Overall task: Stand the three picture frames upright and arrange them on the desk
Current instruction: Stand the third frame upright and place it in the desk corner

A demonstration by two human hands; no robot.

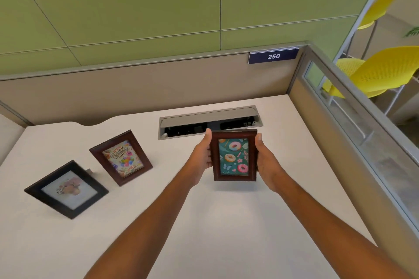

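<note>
Both hands hold a brown frame with a teal doughnut picture [234, 155] upright just above the white desk [204, 222], right of centre. My left hand [201, 156] grips its left edge and my right hand [266, 160] grips its right edge. A brown frame with a birthday picture [121, 158] stands tilted back on the desk to the left. Further left and nearer, a black frame with a pale flower picture [66, 189] also stands propped on its back stand.
An open grey cable tray [209, 121] is sunk into the desk just behind the held frame. Beige partition walls [136, 92] close the desk at the back and right, with a "250" sign [273, 56]. Yellow chairs [374, 74] sit beyond the right partition.
</note>
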